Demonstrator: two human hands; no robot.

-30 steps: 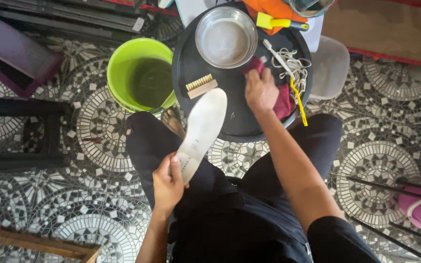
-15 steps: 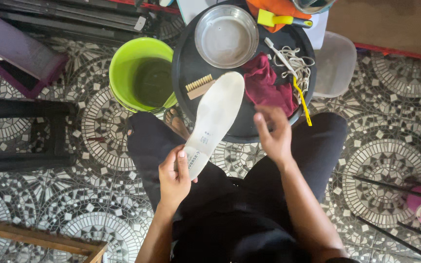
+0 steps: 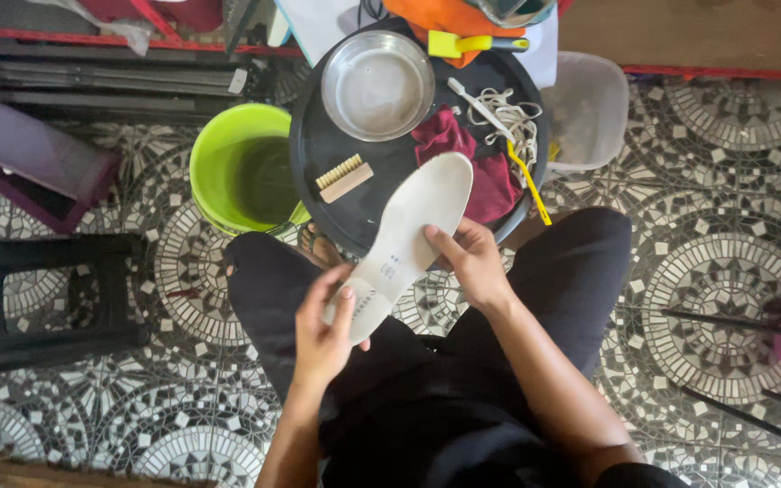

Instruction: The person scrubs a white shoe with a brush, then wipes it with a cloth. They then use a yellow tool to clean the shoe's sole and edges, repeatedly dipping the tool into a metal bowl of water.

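The left hand (image 3: 323,330) grips the heel end of a white insole (image 3: 404,239), thumb and fingers wrapped round its edges; the right hand (image 3: 472,262) pinches the insole at mid-length along its right edge, thumb on top. Both hands are closed on it, and it hangs in the air above the lap, clear of the knees. Its long axis runs on a slant, from the heel low and left near the body to the toe high and right, which reaches over the near rim of the round black tray (image 3: 318,158). The left hand is nearer the body, the right nearer the tray. On the tray lie a small brush (image 3: 343,177), a steel bowl (image 3: 377,86), a dark red cloth (image 3: 490,176) and white laces (image 3: 508,117); a green bucket (image 3: 219,149) stands just left of it
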